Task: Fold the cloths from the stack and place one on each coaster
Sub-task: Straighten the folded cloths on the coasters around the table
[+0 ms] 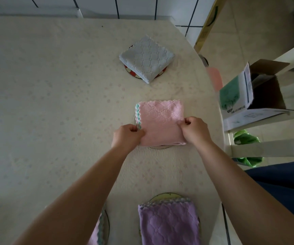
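2 hands (127,134) (194,129) on pink cloth (162,121)

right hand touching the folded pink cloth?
Touching. The head view shows the right hand with its fingers pinching the near right edge of the folded pink cloth.

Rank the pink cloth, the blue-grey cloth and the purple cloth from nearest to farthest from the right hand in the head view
1. Pink cloth: held by the right hand at its right edge, mid-table.
2. Blue-grey cloth: beyond the hand, on the far coaster.
3. Purple cloth: at the table's near edge, farthest.
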